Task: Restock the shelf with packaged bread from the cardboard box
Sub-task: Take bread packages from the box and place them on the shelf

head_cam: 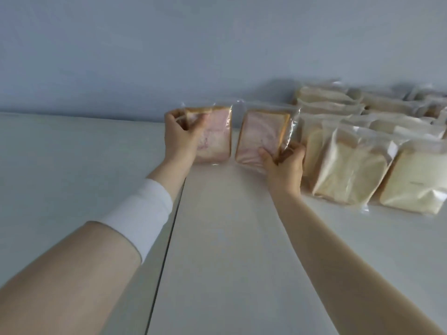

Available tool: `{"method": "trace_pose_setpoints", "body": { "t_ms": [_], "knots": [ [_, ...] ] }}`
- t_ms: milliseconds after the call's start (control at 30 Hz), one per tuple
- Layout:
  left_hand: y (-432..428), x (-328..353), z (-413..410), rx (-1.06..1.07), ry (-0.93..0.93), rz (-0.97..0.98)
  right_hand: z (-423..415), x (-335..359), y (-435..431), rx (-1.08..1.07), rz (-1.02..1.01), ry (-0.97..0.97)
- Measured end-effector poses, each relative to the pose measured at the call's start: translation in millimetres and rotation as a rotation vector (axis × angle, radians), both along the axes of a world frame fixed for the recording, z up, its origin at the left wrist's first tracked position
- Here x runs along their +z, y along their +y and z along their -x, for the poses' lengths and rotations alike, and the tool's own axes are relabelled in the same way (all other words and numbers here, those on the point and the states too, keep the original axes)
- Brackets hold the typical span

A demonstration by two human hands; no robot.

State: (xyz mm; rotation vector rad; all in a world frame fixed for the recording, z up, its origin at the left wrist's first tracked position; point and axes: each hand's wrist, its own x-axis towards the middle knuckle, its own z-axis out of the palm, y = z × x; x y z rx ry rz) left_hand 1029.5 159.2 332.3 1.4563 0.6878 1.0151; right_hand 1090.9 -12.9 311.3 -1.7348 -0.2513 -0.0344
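Note:
Two clear packets of pinkish sliced bread stand side by side at the back of the white shelf point(217, 238). My left hand point(180, 139) grips the left packet point(215, 136) at its upper left corner. My right hand point(284, 165) grips the right packet point(261, 134) at its lower right corner, thumb on the front. Both packets lean back toward the pale wall. The cardboard box is out of view.
Several packets of plain pale bread point(350, 170) stand in overlapping rows on the shelf's right side, close to my right hand. A seam point(167, 238) runs front to back between two shelf boards. The pale blue wall point(169, 56) closes off the back.

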Motion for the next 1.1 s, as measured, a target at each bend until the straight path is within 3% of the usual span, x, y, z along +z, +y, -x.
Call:
{"method": "trace_pose_setpoints", "body": {
  "t_ms": [233, 367, 567, 700, 800, 967, 1100],
  "knots": [
    [42, -15, -57, -0.007, 0.016, -0.072, -57, -7, 56, -0.083, 0.154, -0.084],
    [47, -16, -79, 0.013, 0.014, -0.118, -73, -6, 74, -0.189, 0.068, -0.071],
    [43, -15, -91, 0.031, 0.047, -0.162, -82, -14, 82, -0.229, 0.198, -0.080],
    [40, -13, -84, 0.015, 0.044, -0.141, -76, -16, 84, -0.259, 0.377, -0.179],
    [36, -11, -68, 0.043, 0.105, -0.176, -62, -15, 84, -0.262, 0.478, -0.358],
    [8, -6, -21, 0.140, 0.444, -0.707, -33, 1, 63, -0.077, 0.713, -0.488],
    [-23, 2, 19, -0.141, 0.803, -1.173, 10, 9, 23, 0.118, 1.020, -0.545]
  ]
}}
